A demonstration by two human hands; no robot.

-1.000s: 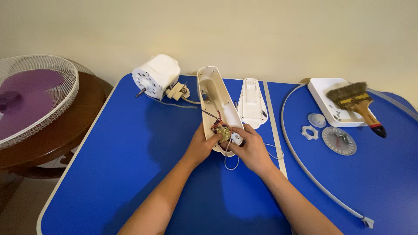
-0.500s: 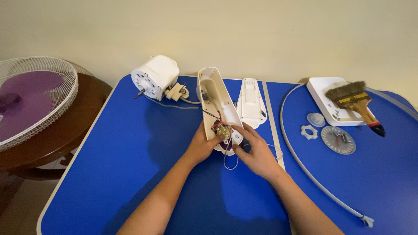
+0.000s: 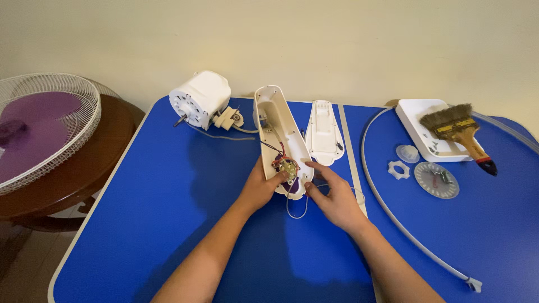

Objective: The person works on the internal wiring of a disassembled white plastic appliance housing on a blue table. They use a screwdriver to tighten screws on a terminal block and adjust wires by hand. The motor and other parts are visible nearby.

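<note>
The left hand [image 3: 259, 188] has its fingers closed on the near end of the open white housing [image 3: 281, 134], beside the small circuit board [image 3: 287, 167]. The right hand [image 3: 332, 196] rests half open on the blue tabletop [image 3: 168, 185], fingertips touching the housing edge and holding nothing.

Both bare forearms reach in from below, converging at centre. Left hand [image 3: 261, 186] curled, thumb up (fingers hidden underneath). Right hand [image 3: 335, 196] palm down, fingers loosely spread, index extended toward left.
</note>
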